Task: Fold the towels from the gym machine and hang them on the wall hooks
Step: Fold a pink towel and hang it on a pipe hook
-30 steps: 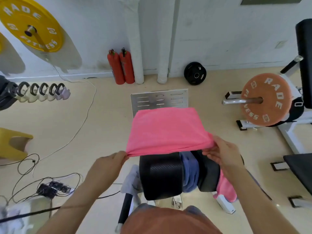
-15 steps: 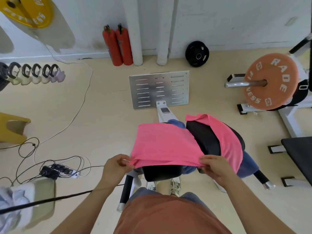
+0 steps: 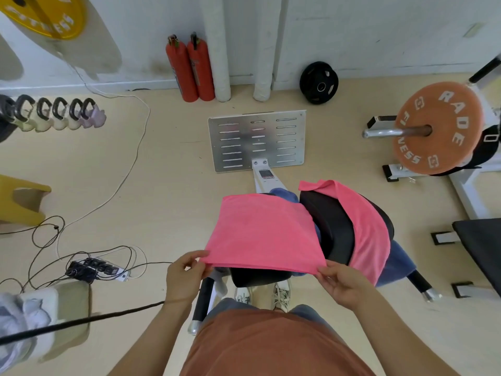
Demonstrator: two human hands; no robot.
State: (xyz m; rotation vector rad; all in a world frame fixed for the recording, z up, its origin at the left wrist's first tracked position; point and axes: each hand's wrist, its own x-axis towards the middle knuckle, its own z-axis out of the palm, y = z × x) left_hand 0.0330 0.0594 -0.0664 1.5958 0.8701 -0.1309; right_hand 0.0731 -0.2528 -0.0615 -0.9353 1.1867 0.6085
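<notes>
A folded pink towel (image 3: pixel 260 234) lies spread flat over the left black pad of the gym machine (image 3: pixel 333 232). My left hand (image 3: pixel 187 275) pinches its near left corner and my right hand (image 3: pixel 344 286) pinches its near right corner. A second pink towel (image 3: pixel 366 229) is draped over the right pad. A blue towel (image 3: pixel 282 195) shows between the pads and again below the right pad. No wall hooks are in view.
The machine's metal foot plate (image 3: pixel 257 141) stands ahead on the floor. Two red extinguishers (image 3: pixel 189 69) and two white pipes line the wall. An orange weight plate (image 3: pixel 436 131) on a bar is at the right. Cables and a power strip (image 3: pixel 95 268) lie at the left.
The pink towel came down from held-up in front of me onto the left pad. My view tipped downward, and the second pink towel and blue towel came into sight.
</notes>
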